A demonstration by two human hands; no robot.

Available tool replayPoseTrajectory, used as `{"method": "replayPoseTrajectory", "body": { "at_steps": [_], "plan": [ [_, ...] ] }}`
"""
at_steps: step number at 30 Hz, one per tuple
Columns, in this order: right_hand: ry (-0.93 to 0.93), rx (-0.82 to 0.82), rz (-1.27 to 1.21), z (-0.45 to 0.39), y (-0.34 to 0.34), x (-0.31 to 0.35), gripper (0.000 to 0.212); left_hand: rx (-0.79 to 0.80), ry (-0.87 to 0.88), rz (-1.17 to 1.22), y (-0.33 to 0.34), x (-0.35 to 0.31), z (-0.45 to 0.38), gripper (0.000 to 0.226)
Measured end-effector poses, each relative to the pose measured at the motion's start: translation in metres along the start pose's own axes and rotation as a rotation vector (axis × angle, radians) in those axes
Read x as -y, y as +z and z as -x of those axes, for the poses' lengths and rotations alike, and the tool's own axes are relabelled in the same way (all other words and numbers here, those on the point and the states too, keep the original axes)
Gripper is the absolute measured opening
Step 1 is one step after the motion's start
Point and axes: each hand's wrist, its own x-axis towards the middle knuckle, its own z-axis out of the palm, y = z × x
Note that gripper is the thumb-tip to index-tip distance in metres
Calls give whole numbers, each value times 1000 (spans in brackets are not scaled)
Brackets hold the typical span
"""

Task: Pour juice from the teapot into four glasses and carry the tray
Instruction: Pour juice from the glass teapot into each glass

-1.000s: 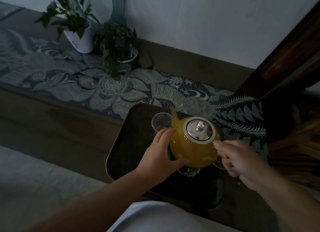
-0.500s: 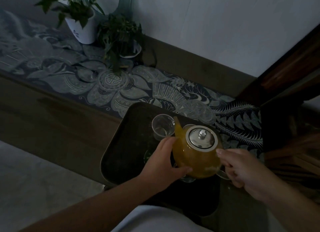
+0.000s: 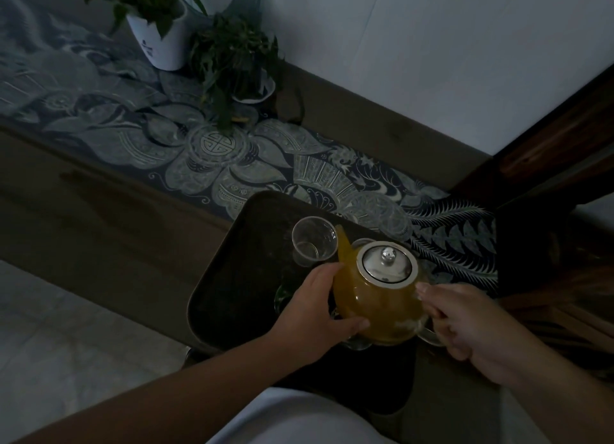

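On the left of the dark tray [image 3: 232, 277] we see one glass [image 3: 312, 244] standing empty, so as far as we can judge no juice has been poured yet; all four glasses and the carrying remain. Our left hand [image 3: 312, 314] cups the side of the teapot [image 3: 378, 307], its grip half curled with fingers and thumb pressed against the glass belly. The teapot sits over the middle of the tray, its spout beside the empty glass's rim. It is clear, round and nearly full of cloudy orange juice, capped with a metal lid [image 3: 387, 262]. Other glasses show only as rims beneath it. Our right hand [image 3: 465, 324] has its grip closed at the handle side, though the handle itself is hidden.
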Motion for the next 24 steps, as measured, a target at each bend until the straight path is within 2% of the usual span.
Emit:
{"method": "replayPoseTrajectory", "body": {
  "at_steps": [24],
  "plan": [
    [60,70,7,9,1,9,45,24,-11,73,-5,0,7,84]
  ]
}}
